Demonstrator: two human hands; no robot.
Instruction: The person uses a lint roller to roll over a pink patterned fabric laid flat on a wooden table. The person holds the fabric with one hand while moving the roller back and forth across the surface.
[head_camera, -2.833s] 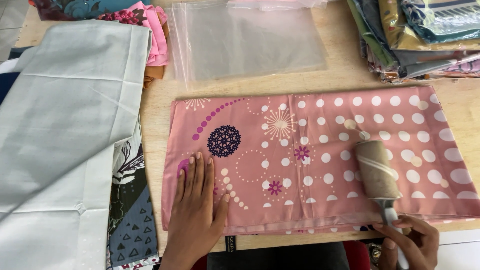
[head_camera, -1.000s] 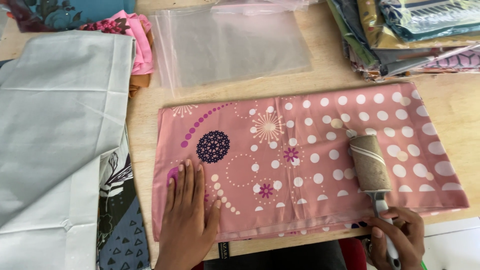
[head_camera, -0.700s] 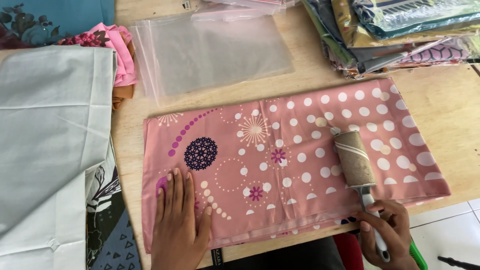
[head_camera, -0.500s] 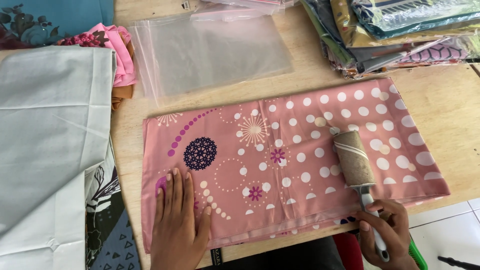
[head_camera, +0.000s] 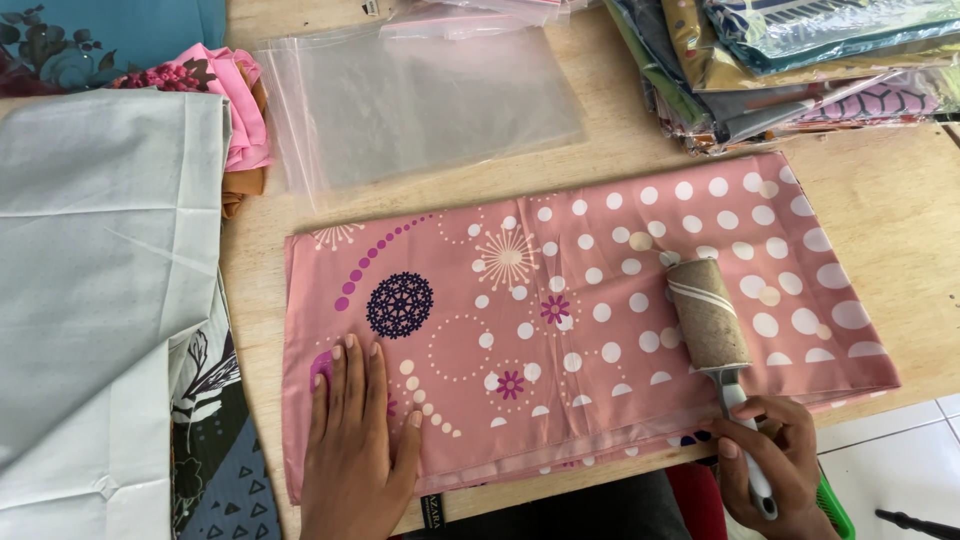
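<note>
From the head view: my left hand (head_camera: 352, 440) lies flat, fingers stretched out and gripping nothing, pressing on the near left part of the pink cloth (head_camera: 580, 310). The cloth is spread flat on the wooden tabletop (head_camera: 900, 190), dotted white on the right, with a dark round motif (head_camera: 399, 304) just beyond my fingertips.

My right hand (head_camera: 768, 468) is clenched round the handle of the lint roller (head_camera: 708, 314). The roller head rests on the cloth's right half, among the white dots, tilted a little leftward at its far end; the handle runs back over the near edge of the cloth into my fist, past the edge of the tabletop.

Beyond the cloth, a clear plastic bag (head_camera: 420, 100) lies flat on the wood, just apart from the cloth's far edge. To the left, a pale grey fabric (head_camera: 100, 280) covers a big area, with patterned dark cloth (head_camera: 215, 440) peeking out under it. Far right, a stack of bagged fabrics (head_camera: 790, 60) sits near the cloth's far right corner. Far left, a bunched pink garment (head_camera: 225, 95) lies beside the bag.
</note>
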